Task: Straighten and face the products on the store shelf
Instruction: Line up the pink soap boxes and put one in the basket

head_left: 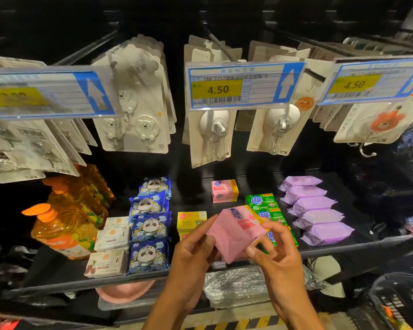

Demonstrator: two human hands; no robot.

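Both hands (236, 253) hold pink soap pkg (234, 231), hiding green boxes (262, 203).

Middle price tag (244, 85): "4.50" on yellow, "SM-2252" above, barcode below.
Right price tag (377, 81): "4.50" on yellow.
Bear hook card (138, 103): "小浣熊" at top, "3.0" at lower corner.
Green soap packs (262, 202): "超能".
Left price tag (45, 92): blurred, unreadable.
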